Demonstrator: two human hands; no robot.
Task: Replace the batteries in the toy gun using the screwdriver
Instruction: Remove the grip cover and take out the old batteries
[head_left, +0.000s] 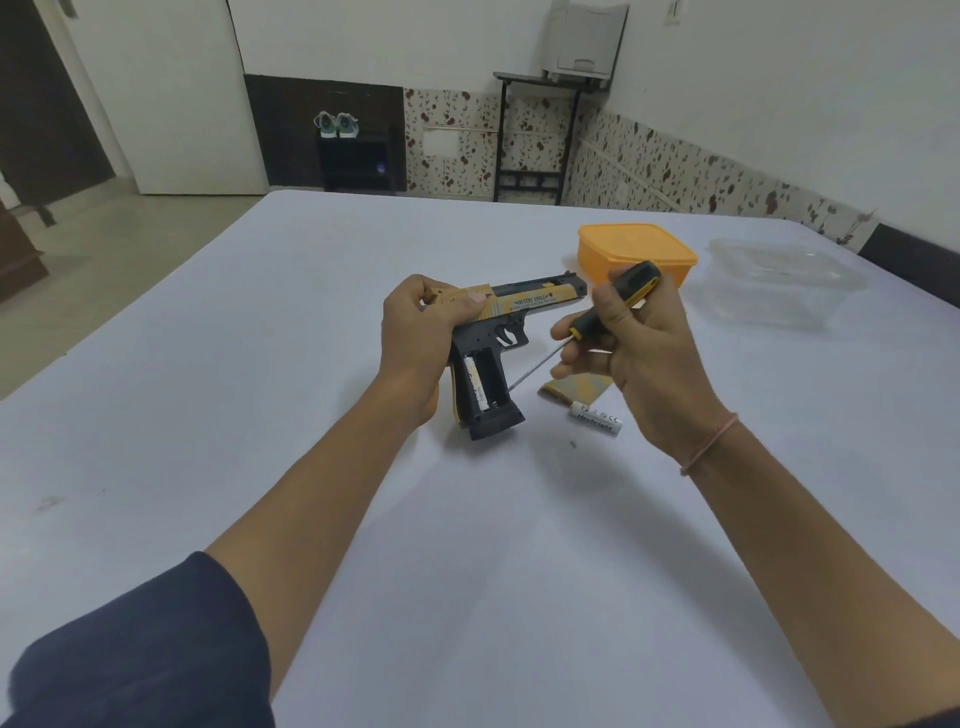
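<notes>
My left hand (421, 332) grips the rear of a black and tan toy gun (524, 306), held above the table with its barrel pointing right. The grip's battery compartment (485, 382) is open; one white battery sits in its left slot and the right slot is bare. My right hand (631, 348) holds a black and yellow screwdriver (621, 296), its metal shaft (535, 369) slanting down-left toward the grip. A loose white battery (596, 418) lies on the table under my right hand, beside the tan compartment cover (574, 388).
An orange lidded box (636, 249) stands behind the gun. A clear plastic container (784, 278) sits at the right. A tiny dark speck, possibly a screw (573, 445), lies near the loose battery. The white table (260, 364) stretches wide on all sides.
</notes>
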